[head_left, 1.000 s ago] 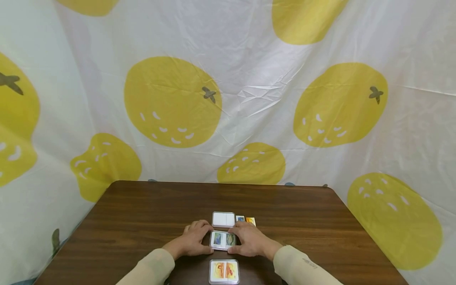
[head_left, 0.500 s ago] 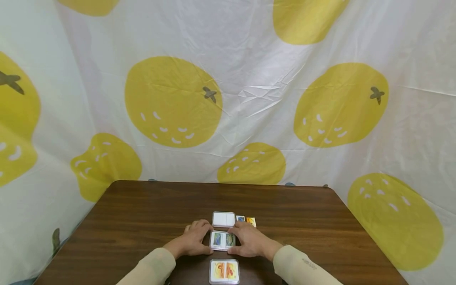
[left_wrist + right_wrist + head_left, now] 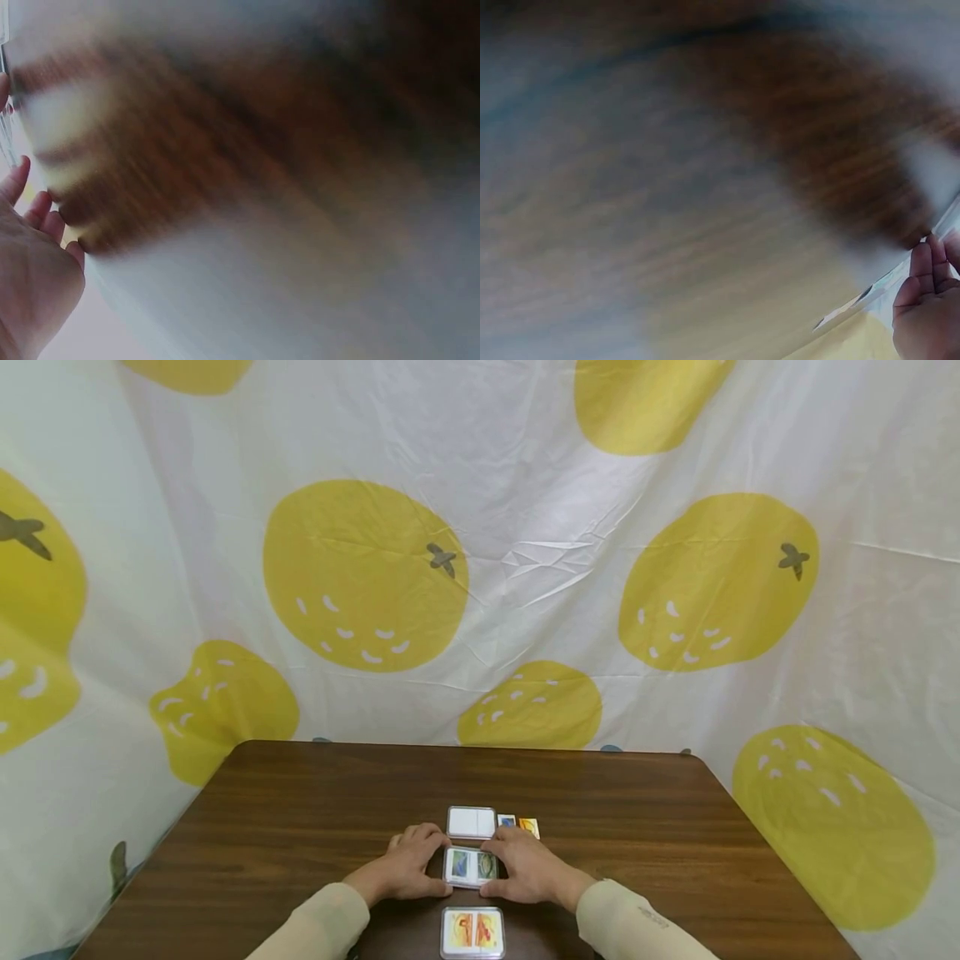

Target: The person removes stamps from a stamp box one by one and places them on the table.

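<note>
The left hand (image 3: 408, 864) and right hand (image 3: 528, 864) grasp a flat clear case (image 3: 471, 867) from its two short ends, each with the thumb at a near corner and a fingertip at a far one, parted just enough to span that side. The case holds two small pictures and lies between a blank-faced case (image 3: 471, 822) beyond it and an orange-pictured case (image 3: 472, 932) nearer the person. A blue card (image 3: 506, 820) and an orange card (image 3: 528, 827) sit just right of the blank-faced case. All rest on a dark wood-grained bench (image 3: 300, 827). Behind hangs a creased white cloth (image 3: 525, 468) printed with big yellow fruit. Both wrist views are mostly blurred.
</note>
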{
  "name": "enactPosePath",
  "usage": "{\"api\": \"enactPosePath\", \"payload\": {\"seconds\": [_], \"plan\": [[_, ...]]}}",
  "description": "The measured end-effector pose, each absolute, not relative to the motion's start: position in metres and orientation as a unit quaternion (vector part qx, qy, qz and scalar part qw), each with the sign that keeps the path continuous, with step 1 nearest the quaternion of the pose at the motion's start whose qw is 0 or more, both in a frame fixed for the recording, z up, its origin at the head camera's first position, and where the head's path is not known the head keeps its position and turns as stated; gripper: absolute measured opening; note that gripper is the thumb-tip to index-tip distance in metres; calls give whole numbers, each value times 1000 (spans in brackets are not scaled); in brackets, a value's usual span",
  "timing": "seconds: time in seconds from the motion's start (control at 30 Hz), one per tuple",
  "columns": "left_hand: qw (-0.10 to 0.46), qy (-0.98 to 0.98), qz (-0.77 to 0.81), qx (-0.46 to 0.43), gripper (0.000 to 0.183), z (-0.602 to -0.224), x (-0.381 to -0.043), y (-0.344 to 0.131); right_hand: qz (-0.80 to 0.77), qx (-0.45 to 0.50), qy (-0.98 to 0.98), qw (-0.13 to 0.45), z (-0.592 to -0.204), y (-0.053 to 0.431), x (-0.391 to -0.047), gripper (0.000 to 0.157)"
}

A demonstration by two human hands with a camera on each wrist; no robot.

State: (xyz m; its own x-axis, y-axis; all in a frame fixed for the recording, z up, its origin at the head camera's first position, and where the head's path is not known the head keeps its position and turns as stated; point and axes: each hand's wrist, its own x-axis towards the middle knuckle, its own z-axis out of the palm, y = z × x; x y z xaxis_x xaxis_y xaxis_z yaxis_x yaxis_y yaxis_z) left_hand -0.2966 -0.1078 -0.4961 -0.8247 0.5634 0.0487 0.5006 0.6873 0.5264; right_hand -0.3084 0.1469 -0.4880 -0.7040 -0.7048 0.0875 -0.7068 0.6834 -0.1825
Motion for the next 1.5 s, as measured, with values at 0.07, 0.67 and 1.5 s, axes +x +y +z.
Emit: {"api": "enactPosePath", "payload": {"seconds": [0.07,0.67,1.5], "plan": [[59,916,271,289,54,-496,-296,-107,102,382,-918,2,-487,147,-308,60],[77,910,294,280,61,-492,-294,-107,100,376,-921,-7,-487,147,-310,61],[48,910,282,299,55,-497,-298,-109,108,353,-929,-34,-483,146,-308,62]]}}
